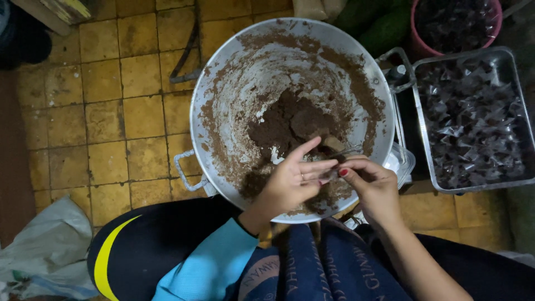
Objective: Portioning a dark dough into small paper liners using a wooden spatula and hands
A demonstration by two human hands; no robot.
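Tray (521, 120) crowds the basin (223, 67) rim; floor (100, 111) open opposite. Left hand (290, 181) and right hand (373, 184) each pinch narrowly one small wrapper (330, 174).

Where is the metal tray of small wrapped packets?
In the head view, the metal tray sits on the right, beside the big metal basin, below a pink bucket.

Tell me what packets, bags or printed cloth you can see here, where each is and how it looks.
Small packets: fill the metal tray at right; clear twisted wraps, dark filling.
More packets: in the pink bucket, top right; same look.
Plastic bag: on the floor, bottom left; crumpled, whitish.
Printed cloth: over the lap, bottom centre; dark blue, pale lettering.
No signs or screens.
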